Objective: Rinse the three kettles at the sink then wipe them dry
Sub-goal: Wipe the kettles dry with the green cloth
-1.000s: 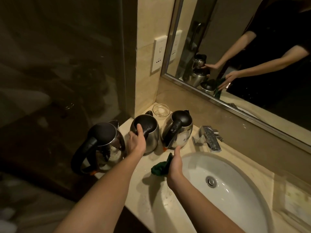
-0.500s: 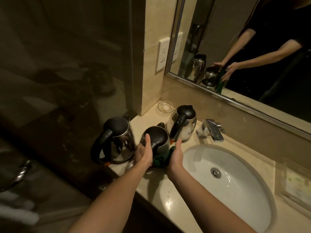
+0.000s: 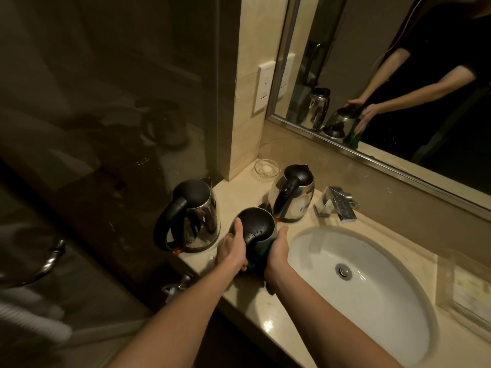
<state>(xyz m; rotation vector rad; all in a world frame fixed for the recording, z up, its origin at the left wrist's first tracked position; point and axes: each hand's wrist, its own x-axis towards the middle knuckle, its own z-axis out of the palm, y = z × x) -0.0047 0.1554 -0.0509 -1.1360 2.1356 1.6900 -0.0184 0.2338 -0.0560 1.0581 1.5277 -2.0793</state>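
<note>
Three steel kettles with black lids stand on the beige counter left of the white sink (image 3: 313, 243). The left kettle (image 3: 196, 213) is at the counter's left edge, and the back kettle (image 3: 292, 195) is near the tap. Between them, the middle kettle (image 3: 259, 227) is tilted toward me, its lid beaded with water. My left hand (image 3: 233, 248) grips its left side, thumb up along the lid. With flat fingers, my right hand (image 3: 279, 248) presses a dark green cloth (image 3: 256, 261) against its right side. Most of the cloth is hidden between hand and kettle.
A chrome tap (image 3: 337, 203) sits behind the basin. A small glass dish (image 3: 266, 168) lies in the back corner. A wall socket (image 3: 264, 87) is above it, beside the mirror (image 3: 398, 75). A dark glass partition (image 3: 106, 115) borders the counter's left edge.
The middle kettle has been drawn from the row toward the counter's front and tilted. My right hand has brought the green cloth from the counter up against its side.
</note>
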